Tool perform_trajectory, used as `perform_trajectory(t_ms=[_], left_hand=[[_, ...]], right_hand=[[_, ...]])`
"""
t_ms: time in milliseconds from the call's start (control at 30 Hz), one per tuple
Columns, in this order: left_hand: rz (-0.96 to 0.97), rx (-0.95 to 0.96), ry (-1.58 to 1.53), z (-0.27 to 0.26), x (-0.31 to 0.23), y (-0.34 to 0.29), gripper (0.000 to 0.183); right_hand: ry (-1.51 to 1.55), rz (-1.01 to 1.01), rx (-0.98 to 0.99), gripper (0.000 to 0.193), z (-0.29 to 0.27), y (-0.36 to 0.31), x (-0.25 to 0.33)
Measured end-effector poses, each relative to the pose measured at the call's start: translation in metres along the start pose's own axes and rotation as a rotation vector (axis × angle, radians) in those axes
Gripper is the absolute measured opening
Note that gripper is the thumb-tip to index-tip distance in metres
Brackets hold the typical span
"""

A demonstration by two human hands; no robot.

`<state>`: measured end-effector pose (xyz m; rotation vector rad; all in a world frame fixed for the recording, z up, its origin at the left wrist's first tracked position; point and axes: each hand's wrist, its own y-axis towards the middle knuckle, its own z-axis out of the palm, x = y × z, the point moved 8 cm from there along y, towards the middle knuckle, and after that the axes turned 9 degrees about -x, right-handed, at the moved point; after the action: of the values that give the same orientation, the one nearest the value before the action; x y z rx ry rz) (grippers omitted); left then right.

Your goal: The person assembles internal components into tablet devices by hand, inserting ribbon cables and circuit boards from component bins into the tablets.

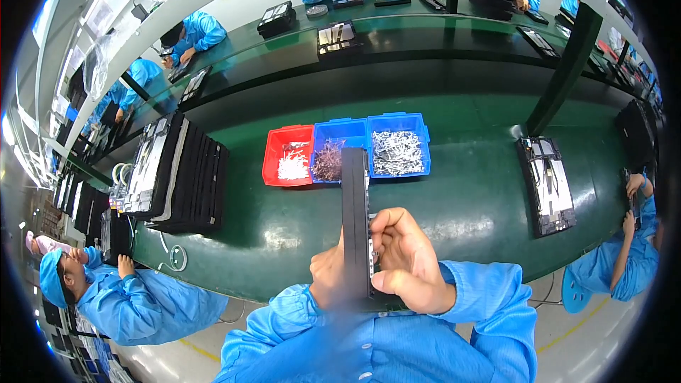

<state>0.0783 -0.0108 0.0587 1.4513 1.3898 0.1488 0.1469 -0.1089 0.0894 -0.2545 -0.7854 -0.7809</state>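
Observation:
A flat black electronic device housing (pixel 352 220) is held on edge before my chest, its narrow black side toward me. My left hand (pixel 325 273) grips it from the left; the fingers behind it are hidden. Close against its right face, where small silvery parts show, is my right hand (pixel 411 262). The right fingers are curled and the thumb presses near the housing's lower end; any small piece between them cannot be made out. Just beyond stand a red bin (pixel 269 163) of white pieces, a blue bin (pixel 340 128) of thin brownish pieces and another blue bin (pixel 426 149) of silvery pieces.
A tall stack of black housings (pixel 195 184) stands left on the green table (pixel 468 198). Another opened device (pixel 546 184) lies right, near a dark post (pixel 567 71). A raised shelf runs across the back. Co-workers in blue sit left, right and opposite.

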Motion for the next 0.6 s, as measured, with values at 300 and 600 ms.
perform_trajectory(t_ms=[300,600], left_hand=[[0.023,-0.006,-0.043,0.0,0.0,0.002,0.069],[-0.039,0.028,0.039,0.004,0.009,-0.008,0.073]], right_hand=[[-0.001,-0.017,0.071,0.065,0.0,0.001,0.001],[-0.042,0.04,0.026,0.055,-0.001,0.007,0.007]])
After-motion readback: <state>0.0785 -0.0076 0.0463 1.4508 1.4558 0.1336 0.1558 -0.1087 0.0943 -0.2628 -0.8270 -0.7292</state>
